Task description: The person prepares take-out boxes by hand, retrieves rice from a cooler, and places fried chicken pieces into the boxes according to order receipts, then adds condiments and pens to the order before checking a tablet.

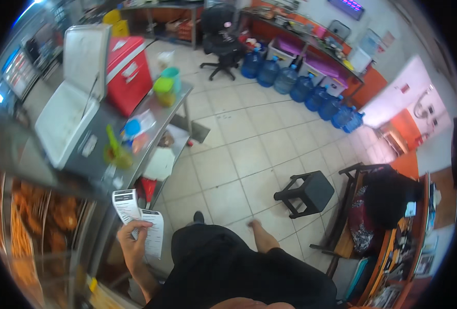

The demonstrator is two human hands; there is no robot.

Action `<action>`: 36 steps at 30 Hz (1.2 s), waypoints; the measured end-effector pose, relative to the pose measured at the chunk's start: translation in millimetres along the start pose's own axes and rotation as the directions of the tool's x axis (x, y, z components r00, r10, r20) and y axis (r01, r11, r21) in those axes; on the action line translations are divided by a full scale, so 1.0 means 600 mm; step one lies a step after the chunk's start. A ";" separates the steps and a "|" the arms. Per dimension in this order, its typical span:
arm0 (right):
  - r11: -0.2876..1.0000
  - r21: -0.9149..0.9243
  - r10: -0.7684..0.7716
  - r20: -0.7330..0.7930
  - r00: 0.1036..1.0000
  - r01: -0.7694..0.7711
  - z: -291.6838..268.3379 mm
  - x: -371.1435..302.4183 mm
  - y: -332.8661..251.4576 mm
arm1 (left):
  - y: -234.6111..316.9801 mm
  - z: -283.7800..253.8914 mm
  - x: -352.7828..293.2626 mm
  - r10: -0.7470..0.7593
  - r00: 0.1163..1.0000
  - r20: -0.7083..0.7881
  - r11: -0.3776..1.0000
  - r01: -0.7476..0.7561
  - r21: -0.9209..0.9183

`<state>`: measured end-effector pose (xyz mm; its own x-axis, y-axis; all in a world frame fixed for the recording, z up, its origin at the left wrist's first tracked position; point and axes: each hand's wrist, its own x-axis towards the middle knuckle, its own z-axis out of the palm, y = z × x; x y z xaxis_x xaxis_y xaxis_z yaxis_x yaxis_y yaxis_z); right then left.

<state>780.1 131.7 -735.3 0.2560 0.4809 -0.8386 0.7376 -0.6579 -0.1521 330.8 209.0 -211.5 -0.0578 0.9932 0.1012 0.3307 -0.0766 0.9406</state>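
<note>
Two white printed paper slips, like receipts (153, 234), are pinched in my left hand (133, 236), between the thumb and fingers. One slip curls up toward the counter; the other hangs down beside my dark clothing. My left hand is just off the near end of a metal table (174, 105) and close to a glass case of fried-looking food (61, 211). Out over the tiled floor is my right hand (253, 224), small and blurred at the end of a bare forearm. Its fingers do not show clearly, and I see nothing in it.
A white cooler (66, 121) with its lid raised and a red cooler (130, 72) stand on the left. A black stool (311, 191) is on the floor to the right, near a bench (344, 226). Several blue water jugs (285, 80) line the far wall beside an office chair (220, 44).
</note>
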 end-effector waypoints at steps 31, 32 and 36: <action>0.698 0.524 -0.002 -0.680 0.733 0.488 -1.145 0.827 -0.293 | -0.706 0.795 1.035 -0.767 0.461 0.446 0.567 0.159 0.808; 0.548 0.657 0.051 -0.644 0.763 0.517 -1.189 0.858 -0.325 | -0.701 0.810 1.063 -0.775 0.472 0.421 0.566 0.223 0.793; 0.726 0.548 -0.033 -0.577 0.816 0.416 -1.270 1.009 -0.334 | -0.690 0.951 1.204 -0.730 0.527 0.436 0.684 0.555 0.474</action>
<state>1263.4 996.3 -813.8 0.5450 0.7485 -0.3777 0.2999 -0.5947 -0.7459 689.9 1008.0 -712.9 0.1388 0.6174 -0.7743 0.6407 0.5402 0.5456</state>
